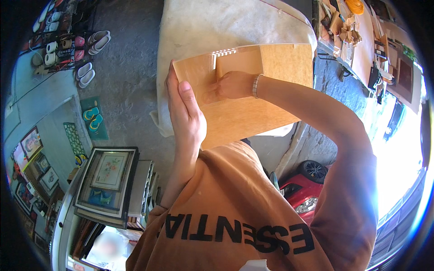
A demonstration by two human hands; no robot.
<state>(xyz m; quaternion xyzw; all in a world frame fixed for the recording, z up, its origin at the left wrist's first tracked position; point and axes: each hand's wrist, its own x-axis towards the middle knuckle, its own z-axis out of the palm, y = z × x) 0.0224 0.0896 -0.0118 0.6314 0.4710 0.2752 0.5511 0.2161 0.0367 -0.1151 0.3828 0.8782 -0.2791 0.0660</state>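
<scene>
A flat, light-brown board (285, 63) with a glossy surface is tilted up in front of my chest, over a cloth-covered table (203, 22). My left hand (187, 108) is closed round its left edge, thumb on the near face. My right hand (235, 86), with a metal band on the wrist, reaches across from the right and rests at the board's upper left part. Its fingers are curled against the surface. A slim tan piece (219, 67) juts up beside them; glare and reflection hide whether it is held.
Glazed picture frames (106, 180) stand stacked at the lower left. Shoes (99, 41) and blue-green flip-flops (93, 118) lie on the left floor. A workbench (357, 49) with wood scraps runs along the right. A red car (303, 187) stands at the lower right.
</scene>
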